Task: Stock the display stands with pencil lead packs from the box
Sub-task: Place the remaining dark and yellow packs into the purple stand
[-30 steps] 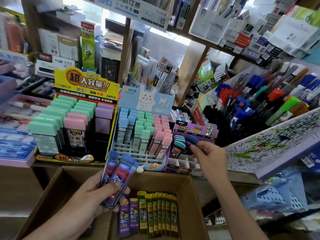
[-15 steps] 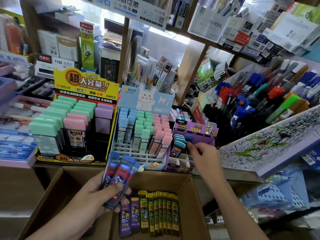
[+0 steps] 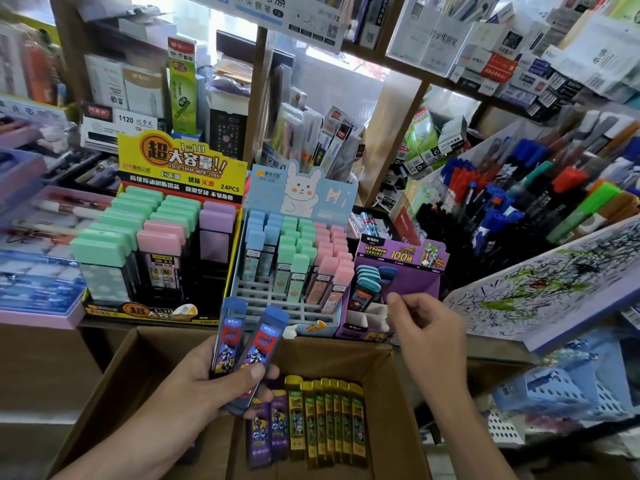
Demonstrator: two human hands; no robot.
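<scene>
Left hand (image 3: 214,386) grips two blue lead packs (image 3: 258,341) in front of the purple display stand (image 3: 412,282). Right hand (image 3: 427,327), loosely curled and empty, hovers just before that stand.

I am holding my left hand (image 3: 214,386) over the near-left part of the cardboard box (image 3: 138,368), thumb side up. The forearm is coming in across the box's near-left corner. Its fingers are curling under the lower ends of a small fan of blue lead packs (image 3: 258,344), and the thumb is pressing across their fronts. My right hand (image 3: 426,327) is hovering just beyond the box's far-right corner, the back of the hand facing me. Its fingers are curling loosely, forefinger and thumb tips nearly meeting, gripping nothing I can see. That forearm is running down just outside the box's right wall.
</scene>
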